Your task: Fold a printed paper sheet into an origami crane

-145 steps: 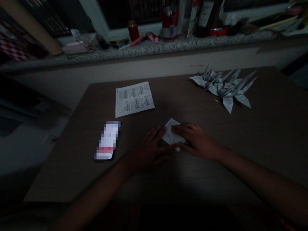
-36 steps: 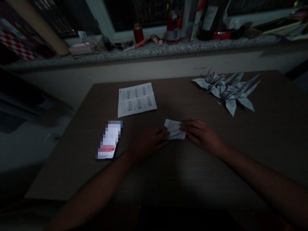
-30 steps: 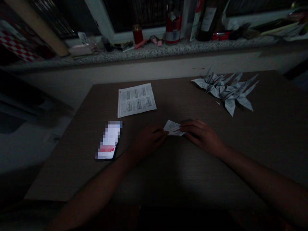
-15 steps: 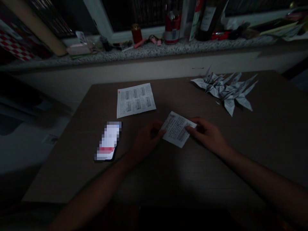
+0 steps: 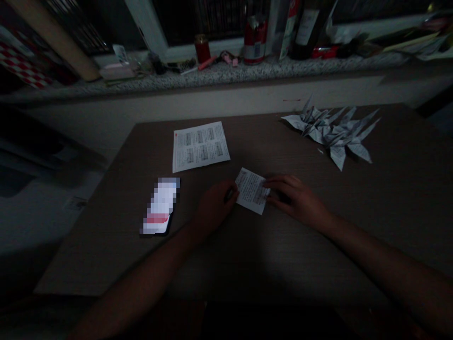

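A small, roughly square piece of printed paper point(image 5: 250, 190) lies in front of me, low over the table or on it. My left hand point(image 5: 216, 204) is closed, pinching the paper's left corner between thumb and fingers. At the right edge, my right hand point(image 5: 295, 198) has its fingertips on the upper side of the paper and its thumb close to the lower edge. Its fingers are bent around that edge, with a dark gap between them and the thumb. Folds underneath the paper are hidden.
A larger printed sheet point(image 5: 201, 147) lies at the back left of the table point(image 5: 311, 264). Nearer me on the left is a lit phone point(image 5: 161, 206). Folded paper pieces with pointed tips point(image 5: 334, 132) are clustered back right. Bottles and a red can point(image 5: 255, 40) stand on the stone windowsill point(image 5: 212, 78).
The paper has shifted slightly left and turned a little. My right hand has moved left with it, its fingers now reaching further over the edge. The left hand keeps its pinch.
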Motion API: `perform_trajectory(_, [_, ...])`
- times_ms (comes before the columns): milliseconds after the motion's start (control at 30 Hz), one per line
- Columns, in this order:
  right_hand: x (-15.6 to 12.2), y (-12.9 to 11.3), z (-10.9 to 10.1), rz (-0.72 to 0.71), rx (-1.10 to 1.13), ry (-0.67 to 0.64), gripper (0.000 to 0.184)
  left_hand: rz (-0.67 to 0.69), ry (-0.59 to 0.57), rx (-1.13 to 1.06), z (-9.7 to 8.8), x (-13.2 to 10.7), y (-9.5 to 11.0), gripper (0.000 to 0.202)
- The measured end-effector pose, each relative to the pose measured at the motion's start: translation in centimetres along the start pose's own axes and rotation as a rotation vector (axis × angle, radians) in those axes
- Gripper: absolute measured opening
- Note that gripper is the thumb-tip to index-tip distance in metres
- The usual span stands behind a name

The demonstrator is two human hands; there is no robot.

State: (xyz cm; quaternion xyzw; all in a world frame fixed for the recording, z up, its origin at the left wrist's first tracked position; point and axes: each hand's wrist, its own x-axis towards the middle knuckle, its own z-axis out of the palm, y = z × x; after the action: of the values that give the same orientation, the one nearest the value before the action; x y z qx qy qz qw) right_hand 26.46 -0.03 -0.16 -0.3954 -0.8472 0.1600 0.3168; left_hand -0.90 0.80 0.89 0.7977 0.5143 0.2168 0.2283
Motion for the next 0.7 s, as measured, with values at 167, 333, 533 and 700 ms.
perform_trajectory(167, [-0.4,0.0,0.4,-0.107,-0.023,-0.155,0.038,0.067,0.050,0.027,0.3,-0.3,-0.3,0.009])
perform_trajectory(333, [-0.4,-0.1,0.2,-0.104,-0.071,-0.205,0.034,0.152,0.078,0.153,0.4,-0.3,-0.6,0.020])
perform_trajectory(533, [-0.4,0.3,-0.2,-0.115,-0.057,-0.221,0.040,0.370,-0.056,0.212,0.6,-0.4,-1.1,0.028])
perform_trajectory(700, [-0.4,0.6,-0.3,-0.117,-0.043,-0.206,0.038,0.360,-0.116,0.203,0.2,-0.7,-0.9,0.041])
